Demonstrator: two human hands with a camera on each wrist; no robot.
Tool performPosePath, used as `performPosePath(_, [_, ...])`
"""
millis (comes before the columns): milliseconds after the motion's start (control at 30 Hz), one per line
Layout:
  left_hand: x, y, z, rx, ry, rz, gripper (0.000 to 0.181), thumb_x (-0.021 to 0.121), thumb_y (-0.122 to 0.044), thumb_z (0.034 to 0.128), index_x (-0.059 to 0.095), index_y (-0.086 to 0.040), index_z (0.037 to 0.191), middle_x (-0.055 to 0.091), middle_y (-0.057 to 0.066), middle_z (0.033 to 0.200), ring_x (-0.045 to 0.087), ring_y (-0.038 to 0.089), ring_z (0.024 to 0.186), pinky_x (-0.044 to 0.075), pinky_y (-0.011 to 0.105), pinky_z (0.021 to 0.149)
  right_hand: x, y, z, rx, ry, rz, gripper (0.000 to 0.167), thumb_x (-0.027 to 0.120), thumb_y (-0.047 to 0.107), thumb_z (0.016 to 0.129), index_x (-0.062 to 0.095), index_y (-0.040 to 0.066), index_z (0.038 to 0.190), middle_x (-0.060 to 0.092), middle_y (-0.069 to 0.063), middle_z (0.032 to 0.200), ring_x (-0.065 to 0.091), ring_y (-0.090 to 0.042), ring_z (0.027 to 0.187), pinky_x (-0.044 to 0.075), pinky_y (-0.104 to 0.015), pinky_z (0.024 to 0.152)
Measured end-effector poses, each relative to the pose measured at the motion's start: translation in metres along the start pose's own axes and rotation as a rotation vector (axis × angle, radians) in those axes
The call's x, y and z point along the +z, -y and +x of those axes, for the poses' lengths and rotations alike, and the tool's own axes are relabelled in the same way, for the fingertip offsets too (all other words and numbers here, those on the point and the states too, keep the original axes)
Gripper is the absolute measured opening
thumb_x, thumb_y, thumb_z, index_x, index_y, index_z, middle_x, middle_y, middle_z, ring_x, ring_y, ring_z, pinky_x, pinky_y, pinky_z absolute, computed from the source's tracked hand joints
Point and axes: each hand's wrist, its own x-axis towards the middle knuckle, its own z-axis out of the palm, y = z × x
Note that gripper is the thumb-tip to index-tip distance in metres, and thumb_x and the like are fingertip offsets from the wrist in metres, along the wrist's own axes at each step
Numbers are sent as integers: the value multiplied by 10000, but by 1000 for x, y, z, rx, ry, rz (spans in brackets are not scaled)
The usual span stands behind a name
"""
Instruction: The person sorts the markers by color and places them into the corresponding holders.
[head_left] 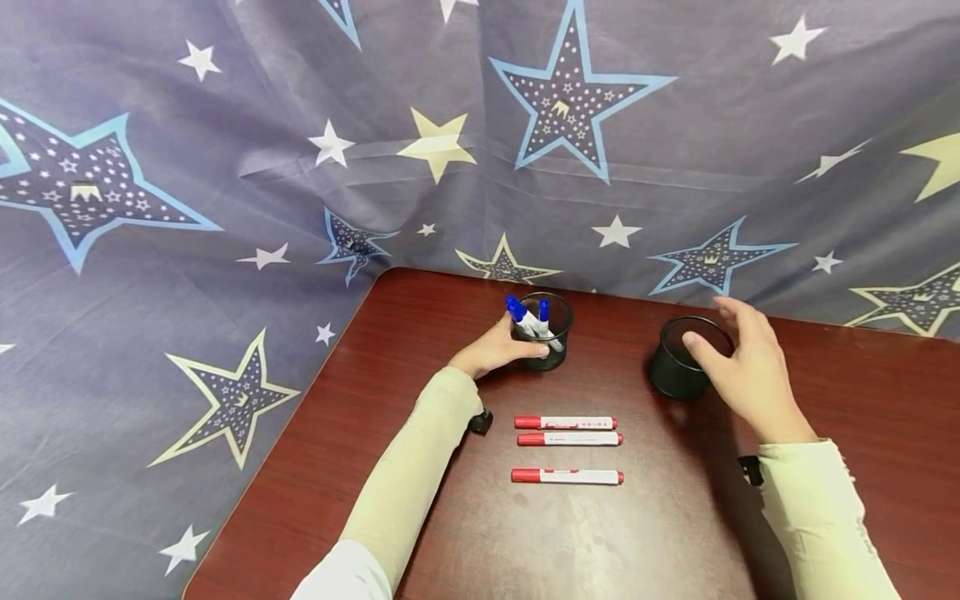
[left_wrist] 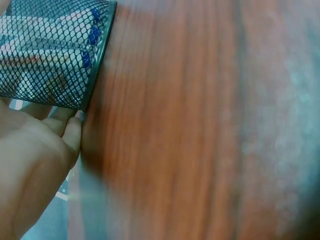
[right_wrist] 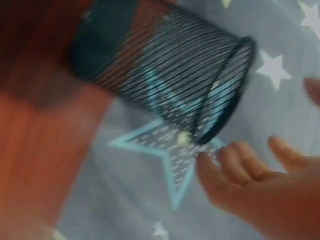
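Observation:
With thumb in front and fingers at the left side, my left hand (head_left: pixel 497 350) grips a black mesh pen cup (head_left: pixel 557 357). Several white markers with blue caps (head_left: pixel 543 310) stand in it, leaning on its wall. In the left wrist view the cup's mesh (left_wrist: pixel 45 85) shows the markers inside, beside the left hand (left_wrist: pixel 35 155). My right hand (head_left: pixel 753 375) hovers at the right of a second black mesh pen cup (head_left: pixel 675 375). From the right wrist, the hand's (right_wrist: pixel 265 185) fingers appear spread near the cup's rim (right_wrist: pixel 225 115), apart from it.
Three red-capped markers, a top one (head_left: pixel 566 422), a middle one (head_left: pixel 570 439) and a lower one (head_left: pixel 567 477), lie sideways on the brown table (head_left: pixel 420 317), between the forearms. A star-patterned cloth (head_left: pixel 285 100) hangs behind the table and along its left edge.

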Motion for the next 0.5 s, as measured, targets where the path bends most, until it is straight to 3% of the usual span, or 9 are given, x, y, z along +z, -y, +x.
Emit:
performPosePath(67, [0, 1, 0, -1, -7, 4, 943, 837, -191, 837, 244, -130, 1567, 512, 118, 1420, 467, 219, 1327, 329, 386, 1125, -4, -12, -2, 39, 85, 29, 831, 732, 273, 939, 259, 4, 1567, 372, -360, 1429, 368, -513, 1309, 314, -659, 1001])
performPosePath(167, [-1, 0, -1, -16, -20, 25, 956, 836, -228, 835, 235, -104, 1568, 499, 116, 1431, 449, 216, 1340, 323, 391, 1129, -6, -30, -5, 91, 219, 70, 1031, 743, 329, 929, 28, 24, 1606, 255, -406, 1494, 307, -556, 1343, 275, -708, 1015])
performPosePath(267, [-1, -1, -2, -21, -23, 29, 986, 830, -229, 840, 197, -103, 1585, 462, 128, 1469, 408, 227, 1377, 302, 403, 1144, -3, -46, -6, 137, 327, 114, 1094, 753, 331, 918, -46, 26, 1600, 210, -396, 1530, 311, -558, 1344, 273, -690, 1031])
performPosePath(367, [-1, -3, -4, -21, -21, 34, 986, 821, -220, 848, 182, -117, 1591, 450, 130, 1483, 395, 228, 1389, 296, 402, 1148, 2, -59, -8, 172, 382, 121, 1118, 767, 322, 906, -60, 23, 1596, 209, -382, 1539, 330, -543, 1337, 284, -667, 1032])
performPosePath(400, [0, -4, -4, -19, -21, 34, 974, 820, -213, 849, 191, -118, 1587, 459, 131, 1474, 405, 229, 1383, 300, 401, 1146, 3, -62, -8, 177, 386, 132, 1119, 774, 305, 901, -58, 20, 1595, 231, -382, 1527, 348, -527, 1325, 290, -640, 1034])
performPosePath(500, [0, -5, -5, -12, -20, 31, 940, 820, -201, 848, 226, -110, 1572, 498, 128, 1437, 445, 229, 1351, 319, 394, 1134, 7, -70, -9, 157, 375, 191, 1065, 786, 224, 898, 5, 22, 1594, 329, -351, 1478, 426, -459, 1269, 369, -404, 1027])
